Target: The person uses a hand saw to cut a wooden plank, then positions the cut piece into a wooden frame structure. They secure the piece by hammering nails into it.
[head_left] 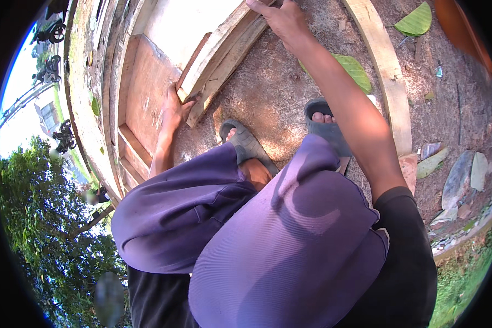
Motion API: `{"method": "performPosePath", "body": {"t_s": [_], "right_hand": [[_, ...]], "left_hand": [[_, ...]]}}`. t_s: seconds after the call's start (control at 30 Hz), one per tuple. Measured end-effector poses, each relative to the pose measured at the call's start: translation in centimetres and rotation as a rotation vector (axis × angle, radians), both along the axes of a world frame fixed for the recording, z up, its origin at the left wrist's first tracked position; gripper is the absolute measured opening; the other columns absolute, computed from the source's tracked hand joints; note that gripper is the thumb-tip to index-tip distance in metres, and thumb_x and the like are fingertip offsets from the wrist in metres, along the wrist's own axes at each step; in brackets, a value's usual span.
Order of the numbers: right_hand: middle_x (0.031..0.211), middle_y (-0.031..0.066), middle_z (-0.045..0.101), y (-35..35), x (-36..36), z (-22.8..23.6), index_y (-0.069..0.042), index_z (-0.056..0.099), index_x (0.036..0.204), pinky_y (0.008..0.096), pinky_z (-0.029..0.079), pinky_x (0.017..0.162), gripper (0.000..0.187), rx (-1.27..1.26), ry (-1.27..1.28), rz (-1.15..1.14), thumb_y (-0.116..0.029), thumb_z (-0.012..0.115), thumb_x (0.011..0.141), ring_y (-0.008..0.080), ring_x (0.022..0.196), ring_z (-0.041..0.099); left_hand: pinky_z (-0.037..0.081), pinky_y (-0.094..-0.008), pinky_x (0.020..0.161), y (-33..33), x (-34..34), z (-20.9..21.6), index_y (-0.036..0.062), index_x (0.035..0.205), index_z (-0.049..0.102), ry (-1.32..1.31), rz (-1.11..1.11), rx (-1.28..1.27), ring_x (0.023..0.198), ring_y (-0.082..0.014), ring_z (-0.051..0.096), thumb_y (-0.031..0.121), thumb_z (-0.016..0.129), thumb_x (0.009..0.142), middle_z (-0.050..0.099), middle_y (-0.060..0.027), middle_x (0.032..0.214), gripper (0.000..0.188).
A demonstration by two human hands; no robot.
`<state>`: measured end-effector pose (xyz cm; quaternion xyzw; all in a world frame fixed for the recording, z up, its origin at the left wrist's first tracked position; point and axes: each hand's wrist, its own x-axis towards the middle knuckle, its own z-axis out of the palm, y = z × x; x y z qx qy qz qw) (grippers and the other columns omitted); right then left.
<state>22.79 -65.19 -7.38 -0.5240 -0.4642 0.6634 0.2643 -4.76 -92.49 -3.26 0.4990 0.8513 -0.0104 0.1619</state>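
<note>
A pale wooden beam [214, 59] runs slantwise from my left hand up toward my right hand. At its near end my left hand [173, 111] is closed round the wood, thumb on one side and fingers on the other. Farther along, at the top edge of the view, my right hand [284, 23] grips the same beam; its fingertips are partly cut off. A second wooden strip [232, 61] lies close along the beam's lower side. Left of the beam is a brown plywood panel [147, 82] inside a wooden frame [127, 82], with a bright white sheet [183, 24] above.
A long curved-looking timber [385, 65] lies on the dirt ground at right. My sandalled feet [249, 145] are between the timbers. Green leaves [414, 21] and flat stones [458, 177] are scattered at right. Motorbikes [52, 68] and trees [44, 218] are beyond at left.
</note>
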Motion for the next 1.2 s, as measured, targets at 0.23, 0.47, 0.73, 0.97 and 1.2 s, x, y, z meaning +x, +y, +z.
{"method": "performPosePath", "body": {"t_s": [0.23,0.47,0.73,0.97,1.2], "right_hand": [[0.102,0.0215,0.067,0.7,-3.1,-3.0,0.015,0.058,0.114,0.0395,0.055,0.084,0.065,-0.01,0.134,-0.058,-0.039,0.081,0.087,0.0258,0.094,0.066],[0.12,0.0243,0.056,2.1,-2.3,-1.6,0.016,0.047,0.126,0.0396,0.053,0.097,0.077,-0.111,0.029,0.089,-0.044,0.079,0.09,0.0304,0.114,0.059],[0.128,0.0222,0.054,2.5,-1.6,-1.7,0.014,0.042,0.134,0.0409,0.054,0.098,0.074,-0.117,0.077,0.112,-0.038,0.077,0.094,0.0269,0.116,0.059],[0.112,0.0086,0.066,1.9,-1.9,-0.9,-0.004,0.058,0.123,0.043,0.054,0.091,0.042,-0.176,0.088,-0.045,-0.031,0.075,0.097,0.022,0.104,0.065],[0.125,0.0077,0.061,1.7,-2.5,1.4,-0.003,0.05,0.135,0.0432,0.05,0.096,0.051,-0.203,0.114,-0.09,-0.026,0.075,0.097,0.0213,0.112,0.06]], "left_hand": [[0.038,-0.053,0.114,0.0,0.1,-0.4,-0.0011,0.15,0.039,0.101,0.071,-0.011,0.136,-0.0418,0.049,0.061,0.076,0.083,0.054,-0.0273,0.141,0.098],[0.04,-0.0531,0.11,-0.6,0.0,1.1,0.0012,0.141,0.053,-0.004,0.117,0.098,0.129,-0.0407,0.056,0.065,0.061,0.093,0.06,-0.025,0.135,0.08],[0.045,-0.0464,0.107,3.7,-7.5,-0.7,-0.0016,0.139,0.054,-0.064,0.204,0.398,0.125,-0.0419,0.057,0.037,0.045,0.109,0.059,-0.0258,0.135,0.05],[0.026,-0.0521,0.122,11.3,-12.8,-5.3,0.0098,0.148,0.047,0.24,-0.028,0.483,0.144,-0.0355,0.041,0.042,0.046,0.107,0.046,-0.0175,0.152,0.052],[0.015,-0.0581,0.127,13.8,-13.9,-7.7,0.0132,0.154,0.04,0.186,-0.138,0.516,0.151,-0.0337,0.031,0.059,0.044,0.103,0.039,-0.0174,0.158,0.069]]}}
